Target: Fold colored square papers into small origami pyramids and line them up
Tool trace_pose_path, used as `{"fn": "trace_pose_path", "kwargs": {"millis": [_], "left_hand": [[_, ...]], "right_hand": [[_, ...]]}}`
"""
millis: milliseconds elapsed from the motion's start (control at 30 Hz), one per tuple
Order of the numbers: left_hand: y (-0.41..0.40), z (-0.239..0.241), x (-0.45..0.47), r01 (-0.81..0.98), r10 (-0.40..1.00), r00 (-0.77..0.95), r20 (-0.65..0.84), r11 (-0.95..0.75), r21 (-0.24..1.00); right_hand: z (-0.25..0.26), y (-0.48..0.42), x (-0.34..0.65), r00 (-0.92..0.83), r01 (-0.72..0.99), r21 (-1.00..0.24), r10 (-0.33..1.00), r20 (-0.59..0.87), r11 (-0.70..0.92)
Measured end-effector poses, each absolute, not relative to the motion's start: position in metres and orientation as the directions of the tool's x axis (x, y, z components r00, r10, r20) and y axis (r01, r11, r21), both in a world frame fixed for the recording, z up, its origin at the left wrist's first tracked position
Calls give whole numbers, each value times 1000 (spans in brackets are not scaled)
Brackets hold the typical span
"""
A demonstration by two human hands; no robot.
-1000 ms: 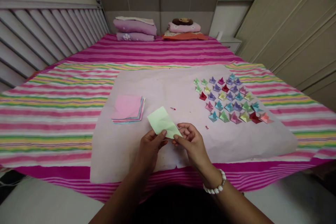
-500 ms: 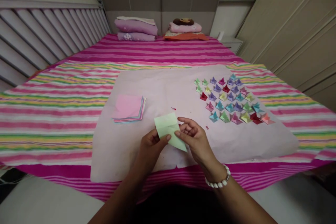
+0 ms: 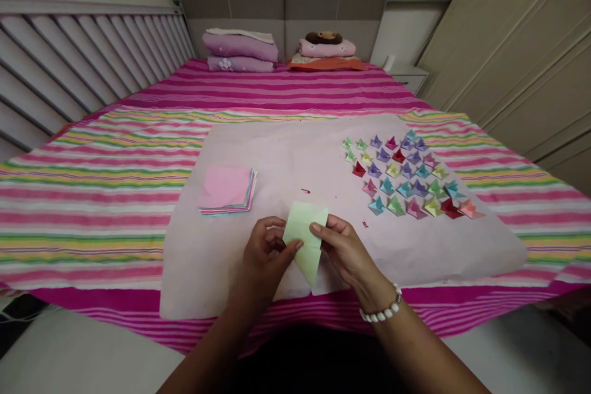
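A light green sheet of origami paper (image 3: 305,225), partly folded and tapering to a point at the bottom, is held up between both hands. My left hand (image 3: 266,255) pinches its left edge, thumb on the front and fingers behind. On the other side my right hand (image 3: 344,249) grips the right edge, its thumb pressed on the upper front; a white bracelet circles that wrist. To the left lies a stack of square coloured paper (image 3: 226,188), pink on top. Folded paper boats (image 3: 406,172) in many colours stand in rows on the right.
A large pale sheet (image 3: 277,154) covers part of the striped bed (image 3: 101,197). Small red scraps (image 3: 305,191) lie beyond the hands. Folded bedding (image 3: 240,49) is stacked by the headboard, a wardrobe (image 3: 521,55) stands right, and a white railing (image 3: 92,55) runs left.
The green paper has turned so its point now faces down, and it has shifted slightly right. My right thumb has moved up the paper. The stack and the boats stay put.
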State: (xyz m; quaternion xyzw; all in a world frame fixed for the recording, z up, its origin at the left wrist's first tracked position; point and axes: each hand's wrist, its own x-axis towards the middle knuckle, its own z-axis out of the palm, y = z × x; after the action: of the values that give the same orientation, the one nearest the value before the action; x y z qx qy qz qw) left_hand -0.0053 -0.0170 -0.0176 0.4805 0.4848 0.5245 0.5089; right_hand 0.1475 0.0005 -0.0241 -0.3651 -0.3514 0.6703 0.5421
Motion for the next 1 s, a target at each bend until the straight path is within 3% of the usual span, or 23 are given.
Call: {"fn": "trace_pose_path", "kwargs": {"millis": [133, 233, 500, 633, 767, 867, 1000], "left_hand": [[-19, -20, -7, 94, 990, -84, 113, -105, 990], [-18, -21, -6, 114, 992, -52, 116, -109, 988], [-11, -28, -2, -122, 998, -2, 68, -68, 990], [-8, -37, -4, -209, 995, 51, -87, 96, 973], [-6, -40, -3, -390, 959, 138, -247, 282, 876], [-6, -36, -2, -478, 930, 255, -264, 359, 802], [-5, -35, -2, -479, 916, 315, -250, 381, 791]], "right_hand": [[-23, -2, 147, -107, -471, -871, 989, -102, -141], [-23, -3, 147, -100, -464, -880, 993, -65, -104], [-26, 2, 147, -54, -333, -943, 998, 43, 23], [-25, 3, 142, 5, -281, -953, 993, 119, 116], [-24, 1, 135, 32, -380, -925, 999, 0, 12], [-24, -1, 135, -5, -402, -914, 998, -59, -56], [-23, -2, 140, -64, -366, -924, 994, -93, -110]]}}
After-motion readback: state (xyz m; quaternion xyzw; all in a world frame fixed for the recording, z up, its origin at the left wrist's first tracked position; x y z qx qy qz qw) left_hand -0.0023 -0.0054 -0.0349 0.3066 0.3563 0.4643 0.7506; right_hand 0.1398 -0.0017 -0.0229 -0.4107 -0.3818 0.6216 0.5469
